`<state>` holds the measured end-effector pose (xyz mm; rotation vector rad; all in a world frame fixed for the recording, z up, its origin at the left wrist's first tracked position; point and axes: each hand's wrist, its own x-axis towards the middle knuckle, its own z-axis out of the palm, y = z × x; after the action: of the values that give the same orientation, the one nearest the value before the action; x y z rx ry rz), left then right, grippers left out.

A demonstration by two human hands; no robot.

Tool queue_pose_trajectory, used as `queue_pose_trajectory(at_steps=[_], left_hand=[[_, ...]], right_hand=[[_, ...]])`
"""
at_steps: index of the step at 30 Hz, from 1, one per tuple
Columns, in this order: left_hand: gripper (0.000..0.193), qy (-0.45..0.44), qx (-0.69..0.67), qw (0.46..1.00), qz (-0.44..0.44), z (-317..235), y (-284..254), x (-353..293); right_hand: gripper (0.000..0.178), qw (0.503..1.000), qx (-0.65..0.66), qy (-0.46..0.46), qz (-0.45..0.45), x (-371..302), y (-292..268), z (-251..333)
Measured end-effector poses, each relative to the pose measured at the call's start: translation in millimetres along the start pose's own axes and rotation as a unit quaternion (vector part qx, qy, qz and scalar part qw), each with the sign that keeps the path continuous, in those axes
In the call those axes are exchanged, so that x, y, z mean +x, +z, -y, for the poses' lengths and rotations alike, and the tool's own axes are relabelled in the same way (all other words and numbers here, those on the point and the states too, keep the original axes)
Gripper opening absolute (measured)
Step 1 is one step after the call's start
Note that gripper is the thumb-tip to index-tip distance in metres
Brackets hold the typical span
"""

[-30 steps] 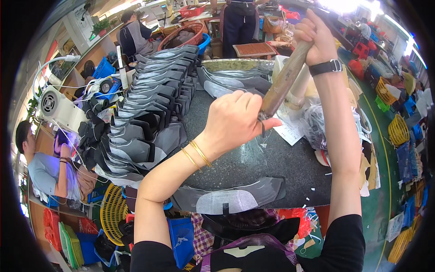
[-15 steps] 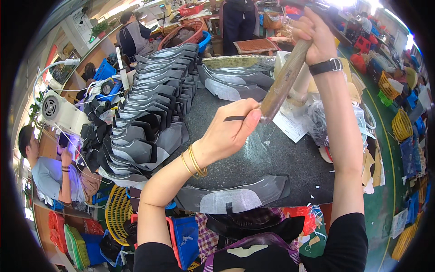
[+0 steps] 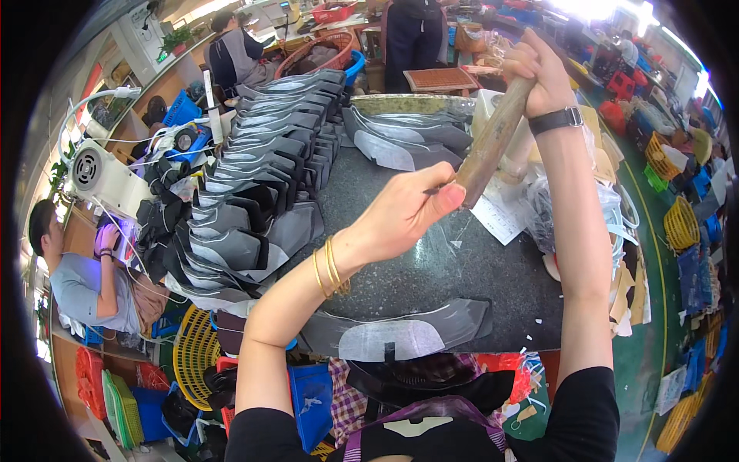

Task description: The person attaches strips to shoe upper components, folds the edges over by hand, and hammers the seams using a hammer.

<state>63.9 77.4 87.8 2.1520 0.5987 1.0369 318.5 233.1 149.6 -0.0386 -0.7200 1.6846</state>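
Note:
My right hand [image 3: 536,71] is wrapped round a worn wooden stick [image 3: 496,142], which slants down to the left. The stick's lower end meets the thumb of my left hand [image 3: 408,208]. Between that hand's thumb and fingers is a small black strip, of which only a dark tip [image 3: 433,190] shows. A curved grey piece [image 3: 392,335] with a pale patch and a short black strip lies along the table's near edge. Overlapping grey pieces [image 3: 269,165] form a long row on the left, and several more [image 3: 404,142] lie at the far side.
The dark speckled tabletop [image 3: 369,289] has white scraps on it. On the right are a printed paper sheet [image 3: 496,219] and clear plastic bags [image 3: 539,204]. A seated person [image 3: 88,277] works at the left beside a white machine [image 3: 108,173]. A blue bin [image 3: 312,400] stands below the near edge.
My left hand has moved slightly right and turned, hiding most of the black strip. The stick and my right hand have shifted slightly; the whole view has shifted a little.

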Motion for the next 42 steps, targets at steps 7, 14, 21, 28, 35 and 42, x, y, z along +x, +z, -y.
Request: queue_pose_trajectory(at_steps=[7, 14, 21, 28, 35, 42], left_hand=[[0.035, 0.059, -0.017, 0.997, -0.038, -14.3, -6.7, 0.3], [0.044, 0.159, 0.458, 0.865, -0.127, -31.8, -9.4, 6.3], [0.045, 0.210, 0.448, 0.869, -0.014, -36.5, -24.4, 4.2], [0.018, 0.247, 0.326, 0.913, 0.012, -33.2, -24.2, -12.6], [0.017, 0.194, 0.179, 0.964, 0.033, -22.9, -22.4, -20.7], [0.028, 0.047, 0.224, 0.973, -0.008, -30.6, -23.2, -23.3]], right_hand=[[0.038, 0.975, 0.169, 0.140, 0.030, 19.4, -0.1, 0.1], [0.035, 0.986, 0.121, 0.103, 0.053, 19.3, 3.5, 0.9], [0.028, 0.987, 0.086, 0.126, 0.053, 14.6, 12.5, -11.5], [0.025, 0.980, 0.081, 0.162, 0.080, 8.9, 22.2, -26.2], [0.030, 0.971, 0.106, 0.204, 0.062, 6.6, 26.5, -32.3], [0.030, 0.995, 0.016, 0.090, 0.033, 12.8, 39.7, -32.1]])
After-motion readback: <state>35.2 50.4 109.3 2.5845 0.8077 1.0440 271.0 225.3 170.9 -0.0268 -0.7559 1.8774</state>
